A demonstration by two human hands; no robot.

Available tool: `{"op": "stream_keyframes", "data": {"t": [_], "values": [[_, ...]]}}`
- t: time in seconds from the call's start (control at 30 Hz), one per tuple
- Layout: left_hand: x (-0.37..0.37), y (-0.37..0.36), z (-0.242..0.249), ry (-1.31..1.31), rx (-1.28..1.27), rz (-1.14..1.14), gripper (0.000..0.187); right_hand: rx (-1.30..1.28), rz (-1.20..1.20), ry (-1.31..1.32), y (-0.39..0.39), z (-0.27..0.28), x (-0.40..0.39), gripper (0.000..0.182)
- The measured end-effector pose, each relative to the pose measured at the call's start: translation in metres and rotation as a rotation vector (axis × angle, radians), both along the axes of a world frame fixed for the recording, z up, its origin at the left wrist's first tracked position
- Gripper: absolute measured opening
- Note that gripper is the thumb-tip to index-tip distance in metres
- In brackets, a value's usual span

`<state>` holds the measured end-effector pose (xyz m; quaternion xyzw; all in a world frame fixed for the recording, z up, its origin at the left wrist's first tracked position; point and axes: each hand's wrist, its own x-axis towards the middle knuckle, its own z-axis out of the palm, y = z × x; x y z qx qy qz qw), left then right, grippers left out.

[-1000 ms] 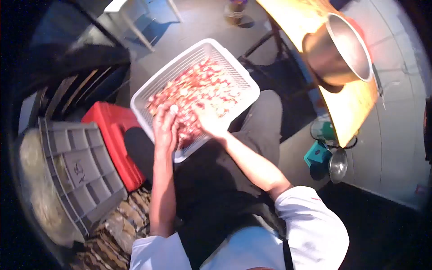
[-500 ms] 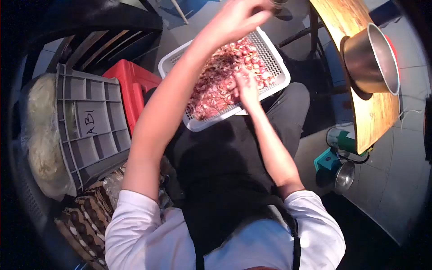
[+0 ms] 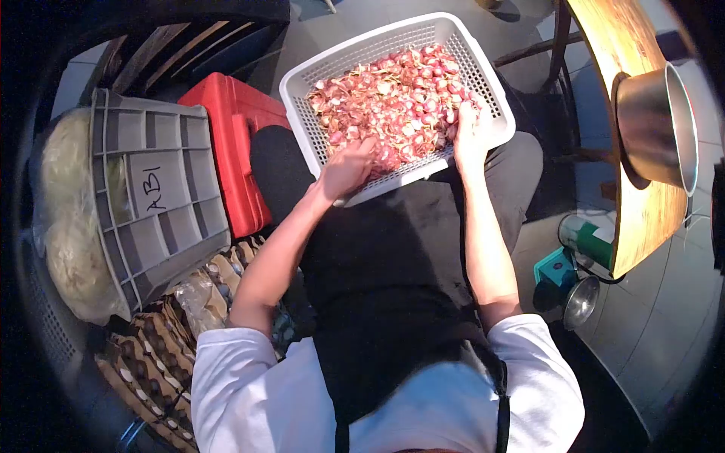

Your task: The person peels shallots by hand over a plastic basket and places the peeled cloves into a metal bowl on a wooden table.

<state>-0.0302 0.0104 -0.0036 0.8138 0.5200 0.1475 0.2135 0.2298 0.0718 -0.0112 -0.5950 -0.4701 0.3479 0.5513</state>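
A white perforated plastic basket rests across my lap, filled with small red shallots and loose papery skins. At the basket's near left side, my left hand reaches over the rim with its fingers curled into the shallots; the fingertips are partly hidden. My right hand reaches in at the near right corner. Its fingers stretch forward against the bulbs there, palm side partly hidden. Skins gather thickest on the left, while whole bulbs show more on the right.
To my left are a red plastic box, a grey crate marked ABI and egg trays. On the right, a metal pot stands on a wooden table, with a teal scale and steel bowl below.
My left hand has come back from beyond the basket's far side to its near left edge. My right hand has shifted toward the right corner.
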Motion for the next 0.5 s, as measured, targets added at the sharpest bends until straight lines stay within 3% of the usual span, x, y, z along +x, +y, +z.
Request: {"op": "stream_keyframes", "data": {"t": [0.03,0.1,0.13,0.2,0.27,0.37,0.47,0.5], "values": [[-0.002,0.004,-0.007,-0.084,-0.092,-0.006,0.039,0.004,0.0,0.053,-0.001,0.005,-0.004,0.035],[-0.006,0.01,-0.014,-0.152,-0.042,-0.031,0.032,-0.036,-0.007,0.08,0.001,0.003,-0.003,0.038],[-0.006,0.011,-0.015,-0.185,-0.019,-0.046,0.029,0.039,-0.023,-0.044,0.002,-0.001,-0.001,0.038],[-0.003,0.014,-0.005,-0.283,-0.15,0.104,0.028,0.281,-0.086,-0.436,0.008,-0.015,0.006,0.036],[0.002,0.018,0.016,-0.358,-0.263,0.291,0.03,0.397,-0.108,-0.652,0.008,-0.018,0.008,0.036],[0.002,0.019,0.03,-0.417,-0.338,0.539,0.038,0.186,-0.072,-0.417,0.0,-0.003,0.0,0.036],[0.002,0.023,0.028,-0.319,-0.086,0.609,0.036,-0.022,-0.042,-0.199,-0.003,0.003,-0.002,0.037],[-0.001,0.026,0.029,-0.236,0.006,0.511,0.034,-0.012,-0.037,-0.245,-0.005,0.011,-0.003,0.038]]}}
